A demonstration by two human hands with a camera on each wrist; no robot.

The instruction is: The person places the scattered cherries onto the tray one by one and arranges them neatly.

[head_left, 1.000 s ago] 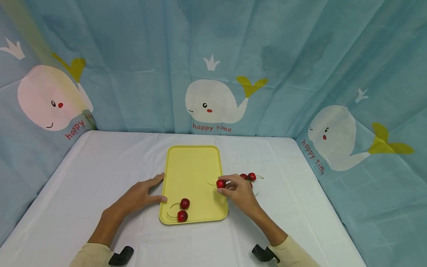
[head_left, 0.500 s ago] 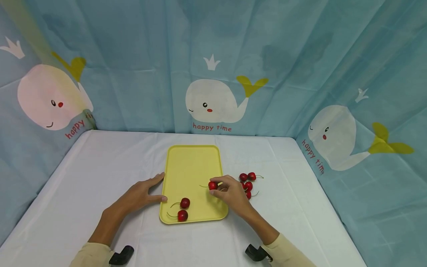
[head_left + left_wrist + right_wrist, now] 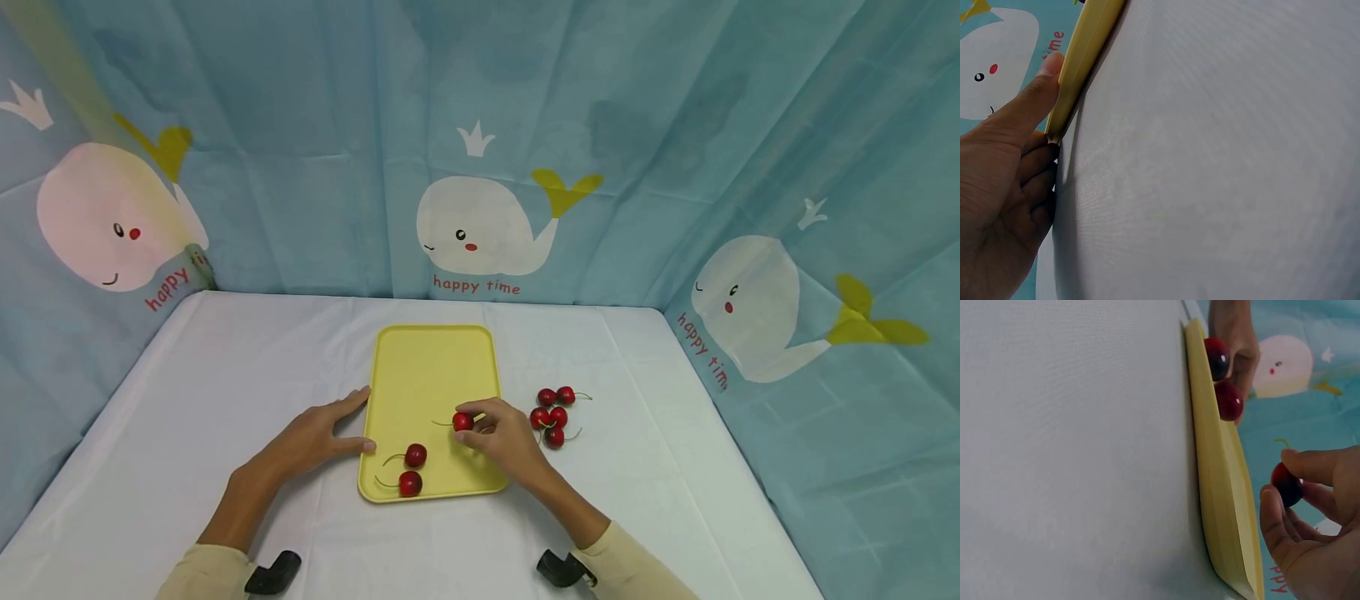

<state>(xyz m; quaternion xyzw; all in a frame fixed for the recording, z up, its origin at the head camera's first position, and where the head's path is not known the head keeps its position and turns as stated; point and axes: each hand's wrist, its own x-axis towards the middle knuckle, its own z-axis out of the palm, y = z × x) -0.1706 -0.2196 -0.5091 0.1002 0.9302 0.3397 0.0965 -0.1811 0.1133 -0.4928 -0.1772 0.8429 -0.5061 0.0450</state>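
Note:
A red cherry (image 3: pixel 462 422) with a green stem is pinched between the thumb and fingertips of my right hand (image 3: pixel 508 437), over the right half of the yellow tray (image 3: pixel 427 362). In the right wrist view the held cherry (image 3: pixel 1287 485) is raised off the tray. Two more cherries, the upper one (image 3: pixel 416 455) and the lower one (image 3: pixel 410 483), lie in the tray's near left corner, stems to the left. My left hand (image 3: pixel 318 437) rests against the tray's left edge, thumb and forefinger spread apart. Its thumb (image 3: pixel 1044 78) touches the rim in the left wrist view.
Several cherries (image 3: pixel 557 417) lie clustered on the white tablecloth (image 3: pixel 622 483), right of the tray. A blue curtain (image 3: pixel 300 225) with printed whales rises behind and beside the table. Black wrist mounts (image 3: pixel 273 573) show near both sleeves.
My right hand has carried the cherry leftward, from the tray's right edge farther in over it, uncovering the cherry cluster behind. The left hand and tray have stayed put.

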